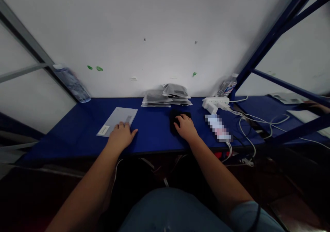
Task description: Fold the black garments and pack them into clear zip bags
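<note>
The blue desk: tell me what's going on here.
At the blue desk, a person's left hand rests on a flat translucent bag. The right hand is on a black item; whether it grips it is hard to tell. Bags with dark contents lie piled by the wall, and a phone lies to the right.

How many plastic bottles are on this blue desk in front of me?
2: one bottle at the back left corner, and another bottle at the back right, behind the white power strip. None seems hidden.
</note>
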Demonstrator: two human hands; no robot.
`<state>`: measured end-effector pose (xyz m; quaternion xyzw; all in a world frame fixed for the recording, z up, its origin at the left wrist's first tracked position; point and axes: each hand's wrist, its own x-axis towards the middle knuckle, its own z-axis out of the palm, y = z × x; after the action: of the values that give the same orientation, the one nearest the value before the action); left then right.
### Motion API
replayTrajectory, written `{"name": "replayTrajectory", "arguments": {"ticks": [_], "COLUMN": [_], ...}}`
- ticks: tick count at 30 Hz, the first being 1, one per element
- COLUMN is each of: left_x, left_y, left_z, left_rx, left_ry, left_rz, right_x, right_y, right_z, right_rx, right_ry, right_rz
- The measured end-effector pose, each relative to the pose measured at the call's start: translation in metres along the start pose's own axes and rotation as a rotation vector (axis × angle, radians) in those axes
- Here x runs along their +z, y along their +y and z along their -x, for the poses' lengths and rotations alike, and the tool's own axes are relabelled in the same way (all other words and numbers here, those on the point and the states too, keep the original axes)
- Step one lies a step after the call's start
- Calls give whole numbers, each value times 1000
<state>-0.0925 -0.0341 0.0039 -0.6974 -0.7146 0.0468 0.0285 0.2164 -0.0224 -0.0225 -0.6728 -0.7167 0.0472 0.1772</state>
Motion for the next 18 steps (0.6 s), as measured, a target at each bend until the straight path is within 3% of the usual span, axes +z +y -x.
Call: {"name": "replayTrajectory", "arguments": {"ticks": [5,8,13,18], "left_x": [-8,-12,-18,-6], "left_y": [54,81,101,98], "left_z": [22,21,-21,-58], "left_rx": [121,222,452,435], "left_ry": [24,69,131,196], "left_rz": [13,40,123,306], "right_x": [1,0,-3,-3], "right_y": [-1,-4,-6,-4], "right_z": [6,8,10,10], "right_rx": [-61,-75,-103,-139], "right_ry": [-48,-92,-145,-155], "right_rz": [52,80,96,47]}}
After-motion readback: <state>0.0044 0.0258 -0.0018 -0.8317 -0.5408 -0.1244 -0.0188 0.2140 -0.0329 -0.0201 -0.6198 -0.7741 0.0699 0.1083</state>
